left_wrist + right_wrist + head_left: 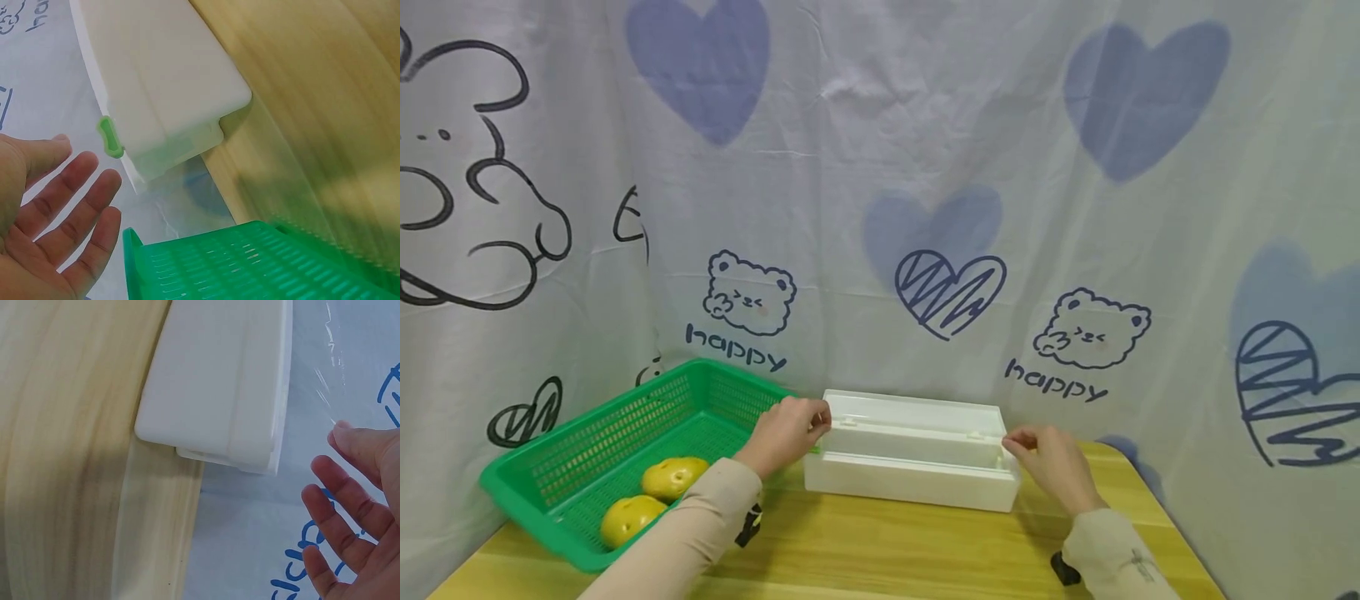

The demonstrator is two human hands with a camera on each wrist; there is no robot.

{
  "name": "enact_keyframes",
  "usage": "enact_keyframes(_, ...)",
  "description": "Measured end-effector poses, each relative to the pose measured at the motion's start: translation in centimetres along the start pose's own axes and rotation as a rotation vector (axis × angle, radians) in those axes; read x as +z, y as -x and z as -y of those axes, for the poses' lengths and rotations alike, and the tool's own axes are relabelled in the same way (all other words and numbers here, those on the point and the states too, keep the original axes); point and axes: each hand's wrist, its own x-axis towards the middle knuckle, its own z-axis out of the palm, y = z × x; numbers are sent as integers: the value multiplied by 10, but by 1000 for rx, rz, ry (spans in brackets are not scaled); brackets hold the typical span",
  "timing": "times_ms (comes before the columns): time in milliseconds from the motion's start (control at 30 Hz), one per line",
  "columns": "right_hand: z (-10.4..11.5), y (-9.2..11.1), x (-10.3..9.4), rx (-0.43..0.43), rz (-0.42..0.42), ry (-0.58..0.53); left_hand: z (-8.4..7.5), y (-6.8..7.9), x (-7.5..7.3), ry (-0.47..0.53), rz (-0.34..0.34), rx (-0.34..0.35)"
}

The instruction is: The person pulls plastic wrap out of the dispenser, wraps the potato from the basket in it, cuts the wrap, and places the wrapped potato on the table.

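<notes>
A long white plastic box (910, 485) stands on the table with its hinged lid (917, 411) raised at the back. My left hand (786, 432) is at the box's left end, fingers loosely bent and nothing between them. Near that hand, a light green latch (110, 136) juts from the box's end in the left wrist view. At the opposite end my right hand (1056, 462) hovers by the corner. Its fingers (340, 515) are spread and relaxed beside the box in the right wrist view, holding nothing.
A green plastic basket (512, 483) sits at the left, partly behind my left forearm. Inside it lie two yellow potatoes, one nearer (628, 518) and one farther (673, 477). A printed curtain (850, 125) hangs behind the wooden table (880, 554).
</notes>
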Motion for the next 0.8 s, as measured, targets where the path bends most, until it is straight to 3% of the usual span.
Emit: enact_keyframes(800, 5, -4, -12, 9, 27, -33, 1, -6, -11, 55, 32, -36)
